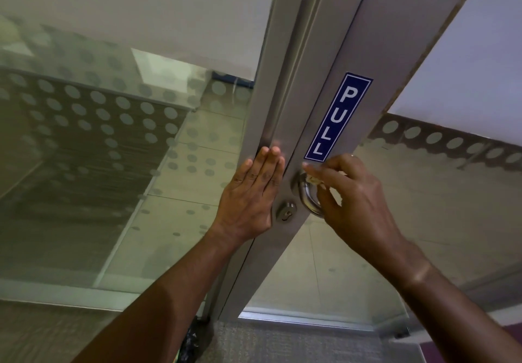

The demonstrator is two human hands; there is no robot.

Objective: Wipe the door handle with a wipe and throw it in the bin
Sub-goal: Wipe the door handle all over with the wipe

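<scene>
A crumpled wipe (314, 179) is pinched against the door handle (308, 197) by the right hand (350, 201); the left hand (251, 196) is pressed flat and empty on the frame (271, 102).

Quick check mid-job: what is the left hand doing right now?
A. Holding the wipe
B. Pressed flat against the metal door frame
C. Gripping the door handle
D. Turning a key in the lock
B: the left hand lies open and flat on the metal door frame beside the keyhole, while the right hand holds the wipe against the door handle.
</scene>
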